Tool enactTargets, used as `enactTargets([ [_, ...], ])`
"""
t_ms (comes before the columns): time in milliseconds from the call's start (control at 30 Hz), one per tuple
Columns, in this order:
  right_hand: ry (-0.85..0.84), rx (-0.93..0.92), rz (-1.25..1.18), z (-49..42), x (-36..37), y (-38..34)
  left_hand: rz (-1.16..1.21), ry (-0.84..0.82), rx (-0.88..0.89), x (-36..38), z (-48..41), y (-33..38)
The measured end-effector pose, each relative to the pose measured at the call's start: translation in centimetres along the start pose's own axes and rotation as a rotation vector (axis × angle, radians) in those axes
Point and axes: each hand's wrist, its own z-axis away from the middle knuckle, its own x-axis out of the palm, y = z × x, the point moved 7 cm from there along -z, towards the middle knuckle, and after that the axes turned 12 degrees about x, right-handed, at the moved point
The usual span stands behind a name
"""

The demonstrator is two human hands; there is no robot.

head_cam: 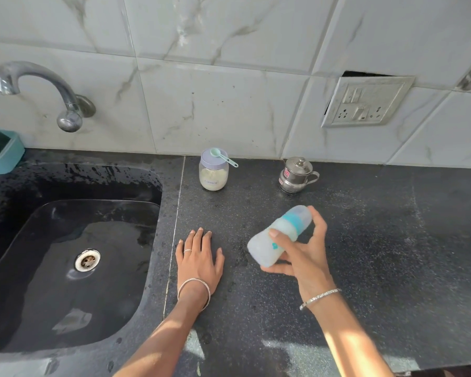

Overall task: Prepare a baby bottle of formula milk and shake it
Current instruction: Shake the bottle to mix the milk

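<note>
Right hand grips the translucent, cylindrical baby bottle, tilted over the speckled black bench; the bottle's outline is motion-blurred. Left hand lies flat, fingers straight, beside it.

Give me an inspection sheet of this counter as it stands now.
Surface: black speckled countertop, water drops near the sink.
Job's things: baby bottle capped, held tilted; formula jar lidded, by the wall, scoop lying on its lid.
Clutter: lidded steel pot right of the jar.
Hands: left hand flat on the countertop; right hand grips the bottle.
Cables: nothing seen.
Surroundings: tap above the sink, teal container far left, socket panel on the tiled wall.
</note>
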Motion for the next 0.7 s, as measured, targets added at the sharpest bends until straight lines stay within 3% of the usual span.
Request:
enactTargets([
  [100,-0.121,0.052,0.107,0.7,1.0,0.5,-0.009,-0.001,0.004,-0.1,0.0,0.0],
  [267,-0.006,-0.021,-0.008,0.4,-0.1,-0.9,-0.007,-0.007,0.005,0.1,0.0,0.0],
  [400,-0.211,0.019,0.233,1.0,1.1,-1.3,-0.015,0.010,0.004,0.0,0.0,0.0],
  [567,-0.071,-0.042,0.054,0.2,0.2,-2.1,-0.015,-0.008,0.001,0.2,-0.1,0.0],
  [700,-0.201,0.024,0.185,0.6,1.6,-1.3,-0.009,0.012,0.004,0.1,0.0,0.0],
])
